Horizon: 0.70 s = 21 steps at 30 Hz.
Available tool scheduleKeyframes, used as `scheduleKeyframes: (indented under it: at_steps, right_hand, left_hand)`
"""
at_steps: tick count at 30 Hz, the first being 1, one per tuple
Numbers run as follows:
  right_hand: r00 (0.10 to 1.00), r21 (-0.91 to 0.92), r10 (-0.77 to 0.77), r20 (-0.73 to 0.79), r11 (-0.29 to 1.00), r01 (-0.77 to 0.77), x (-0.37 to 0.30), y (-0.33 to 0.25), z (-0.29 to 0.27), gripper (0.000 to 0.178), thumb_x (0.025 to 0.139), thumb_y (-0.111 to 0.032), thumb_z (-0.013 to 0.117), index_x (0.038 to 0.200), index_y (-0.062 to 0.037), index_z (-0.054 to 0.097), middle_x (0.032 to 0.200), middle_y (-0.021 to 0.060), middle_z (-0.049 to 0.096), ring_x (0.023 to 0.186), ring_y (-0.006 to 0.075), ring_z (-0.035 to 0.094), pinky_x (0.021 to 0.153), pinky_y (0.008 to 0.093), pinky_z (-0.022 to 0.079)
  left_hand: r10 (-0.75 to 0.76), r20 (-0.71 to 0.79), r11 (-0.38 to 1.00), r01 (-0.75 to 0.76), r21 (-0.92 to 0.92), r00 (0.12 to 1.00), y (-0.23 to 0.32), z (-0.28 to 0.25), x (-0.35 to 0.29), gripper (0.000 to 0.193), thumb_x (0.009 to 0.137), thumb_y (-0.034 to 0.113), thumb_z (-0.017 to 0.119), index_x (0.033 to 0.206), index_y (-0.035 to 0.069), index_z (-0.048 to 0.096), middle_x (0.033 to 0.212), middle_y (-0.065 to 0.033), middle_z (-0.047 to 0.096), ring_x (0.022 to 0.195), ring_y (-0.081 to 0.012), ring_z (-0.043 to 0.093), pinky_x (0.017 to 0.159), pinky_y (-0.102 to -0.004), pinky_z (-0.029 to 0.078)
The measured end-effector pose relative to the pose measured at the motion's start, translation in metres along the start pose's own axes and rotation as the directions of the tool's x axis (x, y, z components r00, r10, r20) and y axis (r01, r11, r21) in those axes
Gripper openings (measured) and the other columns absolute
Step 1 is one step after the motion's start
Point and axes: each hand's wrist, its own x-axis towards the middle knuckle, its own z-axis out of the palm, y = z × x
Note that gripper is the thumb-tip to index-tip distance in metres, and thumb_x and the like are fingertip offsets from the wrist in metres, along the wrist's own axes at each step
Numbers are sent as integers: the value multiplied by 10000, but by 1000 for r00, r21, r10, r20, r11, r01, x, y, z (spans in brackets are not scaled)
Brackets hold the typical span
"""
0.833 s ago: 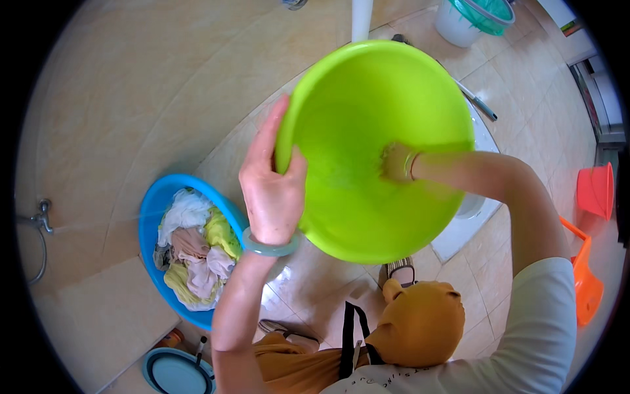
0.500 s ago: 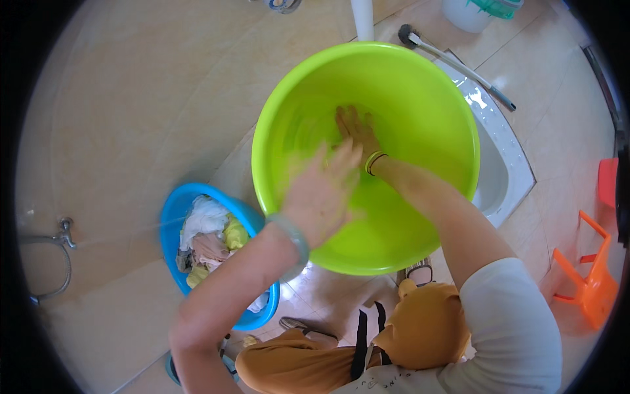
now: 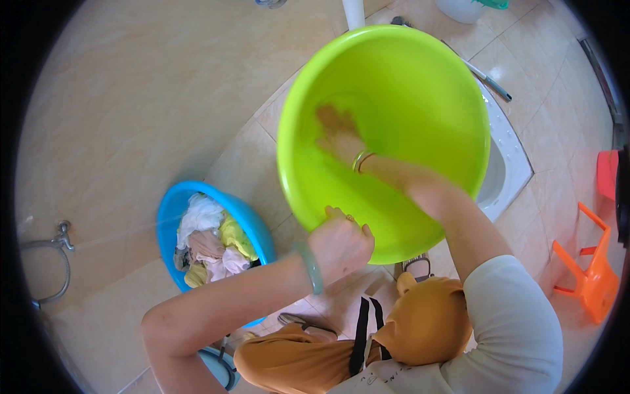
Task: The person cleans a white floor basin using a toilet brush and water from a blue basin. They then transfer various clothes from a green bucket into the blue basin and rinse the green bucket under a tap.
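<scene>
A large lime-green basin (image 3: pixel 420 72) stands in front of me, tilted a little. My left hand (image 3: pixel 340 244), with a pale green bangle on the wrist, is closed over the basin's near-left rim. Inside the basin my right hand (image 3: pixel 338 134) is blurred by motion, its fingers apart and close to the inner wall at the left. Nothing shows in that hand; thin bracelets circle its wrist. To the left, a blue tub (image 3: pixel 252 223) holds a crumpled heap of laundry (image 3: pixel 210 243) in white, yellow and pinkish beige.
A white squat toilet pan (image 3: pixel 518 164) lies partly behind the basin, with a long-handled brush (image 3: pixel 495 88) beside it. An orange stool (image 3: pixel 594 276) lies at the right. A wall tap (image 3: pixel 62 236) with a hose is at far left. A white bucket (image 3: pixel 459 10) stands at the back.
My left hand has come down from over the basin onto its near rim. The basin has shifted right and tilted. My right hand has moved slightly left and nearer inside it.
</scene>
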Motion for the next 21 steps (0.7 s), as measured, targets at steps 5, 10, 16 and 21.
scheduleKeyframes:
  at_steps: [5,10,16,21]
  right_hand:
    - [998,769,28,50,636,-56,-10,-32,13,499,918,-243,356,1367,-32,301,1456,139,236,1365,277,168,1098,422,168]
    - [850,547,-235,471,834,-72,-61,-41,-101,532,885,-406,370,1331,-117,393,1404,120,345,1307,295,273,1085,418,190]
    - [510,-458,-136,849,292,840,-4,135,-126,444,880,-361,403,1282,-190,487,1452,43,283,1363,253,173,1118,445,66]
    - [594,-560,-639,489,292,775,63,134,-59,368,857,-245,479,1168,-66,562,1284,82,450,1273,256,306,1060,368,250]
  left_hand:
    - [75,-16,994,-73,76,997,-1,-4,11,317,721,140,539,978,-37,600,594,-149,577,573,-285,599,528,-391,492]
    - [-40,-73,991,30,-132,997,2,-5,17,258,707,132,547,895,-37,600,548,-114,569,537,-253,609,501,-352,485]
    - [11,-39,998,-14,-67,999,-4,-18,23,197,677,123,564,807,-20,601,534,-102,564,522,-245,604,491,-343,482]
    - [6,-209,996,-24,-85,978,1,-13,27,89,651,108,572,694,31,570,511,-93,546,497,-231,587,471,-324,469]
